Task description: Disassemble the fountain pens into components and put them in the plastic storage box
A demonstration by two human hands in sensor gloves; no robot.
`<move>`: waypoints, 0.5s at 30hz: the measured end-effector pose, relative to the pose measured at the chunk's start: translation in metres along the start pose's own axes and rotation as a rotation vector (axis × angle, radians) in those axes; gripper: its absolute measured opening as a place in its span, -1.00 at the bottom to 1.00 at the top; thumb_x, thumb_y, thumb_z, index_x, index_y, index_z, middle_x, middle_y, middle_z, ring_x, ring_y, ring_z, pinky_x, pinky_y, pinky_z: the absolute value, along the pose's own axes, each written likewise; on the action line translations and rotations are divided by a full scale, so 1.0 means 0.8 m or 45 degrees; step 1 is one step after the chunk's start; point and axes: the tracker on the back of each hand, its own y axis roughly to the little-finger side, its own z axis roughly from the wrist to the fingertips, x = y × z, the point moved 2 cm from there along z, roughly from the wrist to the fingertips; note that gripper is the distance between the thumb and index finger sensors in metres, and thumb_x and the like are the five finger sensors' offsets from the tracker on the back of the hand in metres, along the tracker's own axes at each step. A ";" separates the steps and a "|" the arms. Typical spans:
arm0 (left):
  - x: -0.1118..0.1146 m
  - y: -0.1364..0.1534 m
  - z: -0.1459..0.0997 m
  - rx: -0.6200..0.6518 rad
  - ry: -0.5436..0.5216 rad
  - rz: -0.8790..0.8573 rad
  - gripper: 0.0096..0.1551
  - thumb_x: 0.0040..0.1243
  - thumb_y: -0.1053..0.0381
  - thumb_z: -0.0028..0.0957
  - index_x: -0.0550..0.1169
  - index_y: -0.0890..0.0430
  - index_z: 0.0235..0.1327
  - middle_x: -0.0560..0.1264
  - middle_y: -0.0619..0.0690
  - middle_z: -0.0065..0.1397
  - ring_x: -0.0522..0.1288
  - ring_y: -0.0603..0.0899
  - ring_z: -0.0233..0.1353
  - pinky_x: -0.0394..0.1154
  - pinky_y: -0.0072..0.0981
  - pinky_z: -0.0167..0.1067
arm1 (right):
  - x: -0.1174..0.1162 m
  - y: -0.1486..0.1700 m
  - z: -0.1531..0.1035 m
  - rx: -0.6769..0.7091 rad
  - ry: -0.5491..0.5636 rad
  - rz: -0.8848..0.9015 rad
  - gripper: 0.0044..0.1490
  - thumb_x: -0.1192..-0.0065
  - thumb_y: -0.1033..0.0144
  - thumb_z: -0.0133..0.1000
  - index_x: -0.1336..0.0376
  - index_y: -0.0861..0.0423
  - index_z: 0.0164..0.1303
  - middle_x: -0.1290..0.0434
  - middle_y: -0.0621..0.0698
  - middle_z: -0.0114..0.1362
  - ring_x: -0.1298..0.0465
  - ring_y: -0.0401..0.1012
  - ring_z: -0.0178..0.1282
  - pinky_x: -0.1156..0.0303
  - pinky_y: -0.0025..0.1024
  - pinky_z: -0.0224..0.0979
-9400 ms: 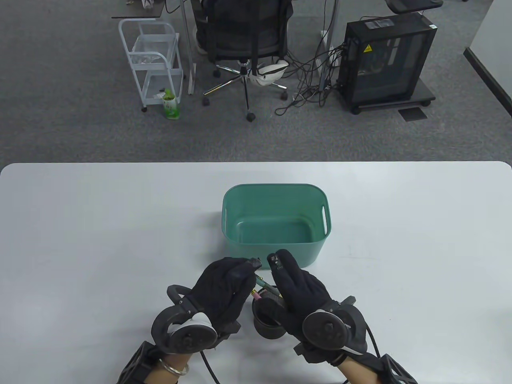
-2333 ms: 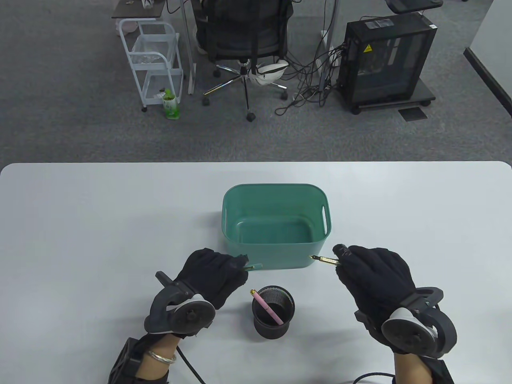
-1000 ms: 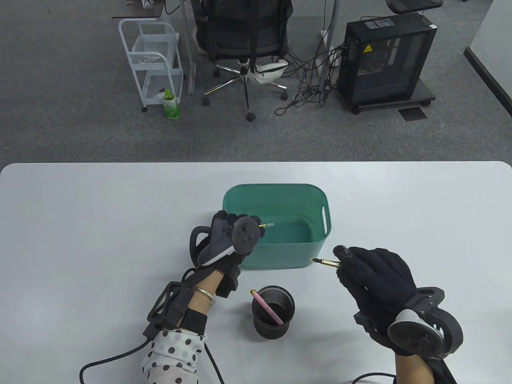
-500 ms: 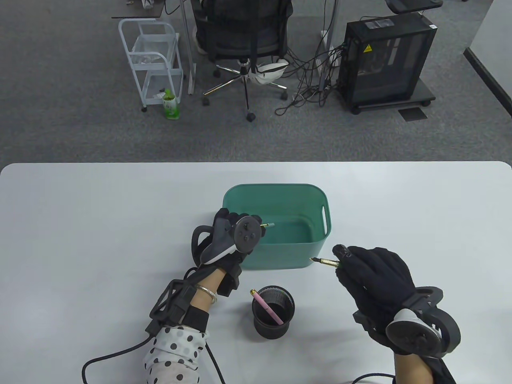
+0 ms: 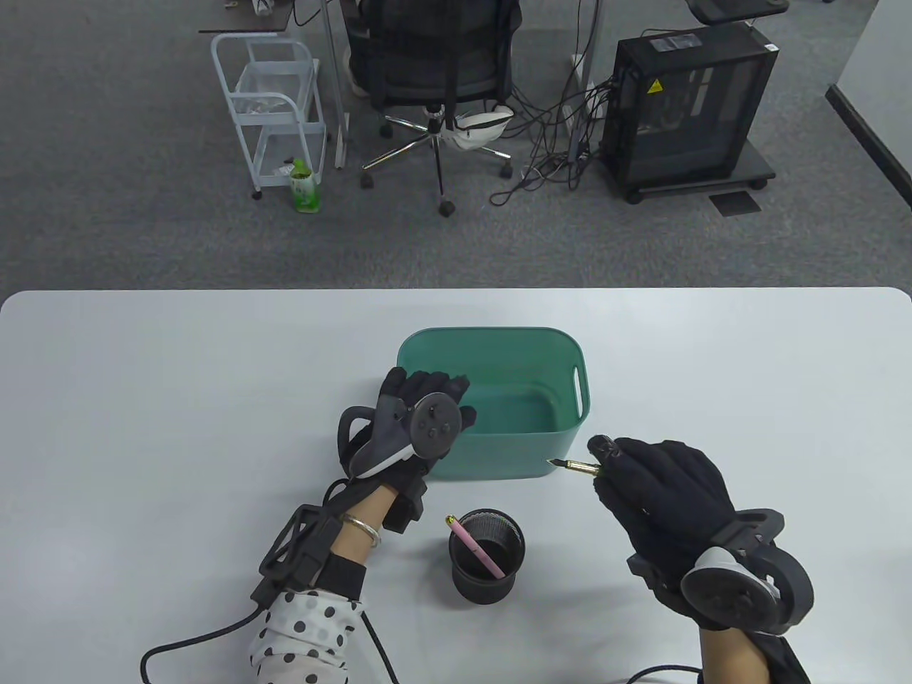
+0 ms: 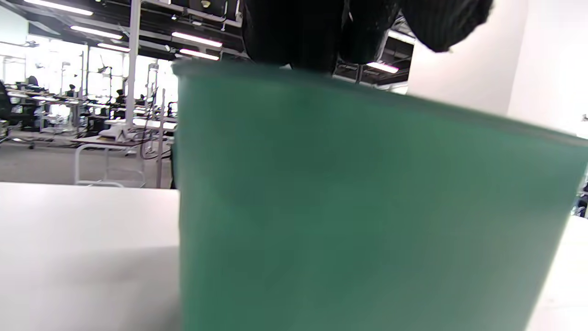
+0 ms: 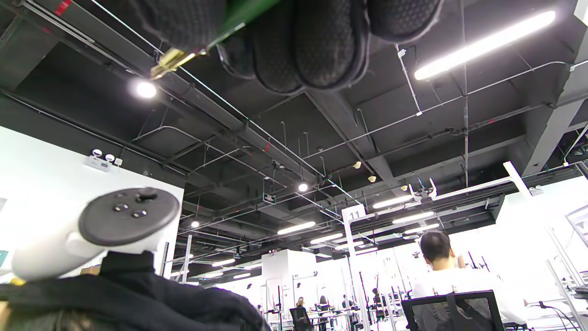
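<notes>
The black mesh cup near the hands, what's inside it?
A pink pen leans inside the black mesh cup, its gold-tipped top poking over the rim. The bottom of the cup is dark, so anything else down there can't be seen.

The table (image 5: 142, 399) is seen from above in the table view, the green box (image 6: 367, 207) is faced closely at table level by the left wrist view, while the ceiling is faced by the upward-tilted right wrist view.
</notes>
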 end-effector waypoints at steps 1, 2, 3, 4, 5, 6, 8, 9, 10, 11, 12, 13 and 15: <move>-0.004 -0.002 -0.005 0.020 -0.022 0.001 -0.31 0.00 -0.28 0.38 0.42 0.02 0.69 0.43 0.05 0.73 0.32 0.22 0.71 -0.01 0.19 0.74 | -0.001 0.000 0.000 0.001 -0.005 -0.002 -0.44 -0.17 -0.05 0.23 -0.41 -0.13 0.40 -0.52 -0.14 0.34 -0.53 -0.24 0.26 -0.33 -0.13 0.53; -0.007 -0.004 -0.009 0.034 -0.035 0.002 -0.30 0.00 -0.29 0.37 0.42 0.02 0.69 0.42 0.05 0.73 0.32 0.23 0.71 0.00 0.19 0.73 | -0.002 -0.001 0.000 0.002 -0.009 -0.004 -0.44 -0.17 -0.05 0.23 -0.41 -0.13 0.41 -0.52 -0.14 0.34 -0.53 -0.24 0.26 -0.33 -0.13 0.53; -0.011 -0.006 -0.015 0.058 -0.053 0.001 -0.30 -0.01 -0.29 0.38 0.42 0.02 0.69 0.42 0.06 0.74 0.32 0.23 0.71 0.02 0.20 0.72 | -0.003 -0.001 0.000 0.003 -0.014 -0.008 -0.44 -0.17 -0.05 0.23 -0.41 -0.13 0.41 -0.52 -0.14 0.34 -0.53 -0.24 0.26 -0.33 -0.13 0.53; -0.014 -0.008 -0.020 0.078 -0.066 -0.003 -0.30 -0.01 -0.29 0.38 0.41 0.02 0.70 0.42 0.06 0.74 0.32 0.24 0.71 0.03 0.20 0.72 | -0.004 -0.001 0.001 0.004 -0.018 -0.010 -0.44 -0.17 -0.05 0.23 -0.41 -0.13 0.41 -0.52 -0.14 0.34 -0.53 -0.24 0.26 -0.34 -0.13 0.53; -0.018 -0.011 -0.027 0.102 -0.088 -0.004 -0.30 -0.01 -0.29 0.38 0.41 0.03 0.70 0.42 0.08 0.74 0.32 0.24 0.71 0.04 0.20 0.71 | -0.005 -0.001 0.001 0.005 -0.021 -0.012 -0.44 -0.17 -0.05 0.23 -0.41 -0.13 0.41 -0.52 -0.14 0.34 -0.53 -0.24 0.26 -0.33 -0.13 0.53; -0.023 -0.014 -0.034 0.125 -0.116 0.000 -0.29 -0.01 -0.29 0.38 0.41 0.03 0.70 0.42 0.08 0.74 0.32 0.24 0.71 0.05 0.20 0.71 | -0.006 -0.002 0.001 0.005 -0.025 -0.016 -0.44 -0.17 -0.05 0.23 -0.41 -0.13 0.41 -0.52 -0.14 0.34 -0.53 -0.24 0.26 -0.33 -0.13 0.53; -0.031 -0.020 -0.047 0.154 -0.165 0.025 -0.29 -0.01 -0.29 0.38 0.42 0.03 0.70 0.43 0.08 0.73 0.33 0.25 0.70 0.07 0.20 0.70 | -0.008 -0.002 0.001 0.007 -0.033 -0.024 -0.44 -0.17 -0.05 0.23 -0.41 -0.13 0.41 -0.52 -0.14 0.34 -0.53 -0.24 0.26 -0.34 -0.13 0.53; -0.035 -0.022 -0.053 0.170 -0.180 0.035 -0.29 0.00 -0.29 0.38 0.42 0.04 0.70 0.43 0.08 0.73 0.34 0.25 0.70 0.08 0.20 0.70 | -0.009 -0.002 0.001 0.007 -0.036 -0.029 -0.43 -0.17 -0.05 0.23 -0.41 -0.13 0.41 -0.52 -0.14 0.34 -0.53 -0.24 0.26 -0.34 -0.13 0.53; -0.039 -0.025 -0.060 0.187 -0.198 0.047 -0.29 -0.01 -0.29 0.39 0.43 0.04 0.69 0.44 0.08 0.73 0.34 0.25 0.70 0.08 0.20 0.70 | -0.009 -0.002 0.001 0.007 -0.039 -0.033 -0.44 -0.17 -0.05 0.23 -0.41 -0.13 0.40 -0.52 -0.14 0.34 -0.53 -0.24 0.26 -0.34 -0.13 0.53; -0.043 -0.029 -0.069 0.204 -0.217 0.055 -0.29 -0.01 -0.30 0.39 0.42 0.04 0.70 0.43 0.08 0.73 0.34 0.25 0.70 0.08 0.20 0.70 | -0.011 -0.002 0.001 0.008 -0.045 -0.040 -0.44 -0.17 -0.05 0.23 -0.41 -0.13 0.41 -0.52 -0.14 0.34 -0.53 -0.24 0.26 -0.34 -0.13 0.53; -0.045 -0.030 -0.074 0.215 -0.231 0.057 -0.28 -0.01 -0.30 0.39 0.41 0.04 0.71 0.43 0.09 0.73 0.34 0.25 0.70 0.09 0.20 0.69 | -0.011 -0.002 0.001 0.008 -0.047 -0.042 -0.44 -0.17 -0.05 0.23 -0.41 -0.13 0.40 -0.52 -0.14 0.34 -0.53 -0.24 0.26 -0.34 -0.13 0.53; -0.048 -0.033 -0.082 0.231 -0.259 0.053 -0.28 -0.01 -0.30 0.39 0.42 0.04 0.70 0.44 0.08 0.73 0.34 0.25 0.70 0.09 0.20 0.69 | -0.013 -0.002 0.001 0.009 -0.053 -0.047 -0.44 -0.17 -0.05 0.23 -0.41 -0.13 0.40 -0.52 -0.14 0.34 -0.53 -0.24 0.26 -0.34 -0.13 0.53; -0.052 -0.036 -0.096 0.250 -0.302 0.036 -0.28 -0.01 -0.30 0.39 0.42 0.04 0.70 0.44 0.08 0.73 0.34 0.25 0.70 0.09 0.20 0.69 | -0.015 -0.003 0.001 0.013 -0.062 -0.053 -0.44 -0.17 -0.05 0.23 -0.41 -0.13 0.40 -0.52 -0.14 0.34 -0.53 -0.24 0.26 -0.33 -0.13 0.53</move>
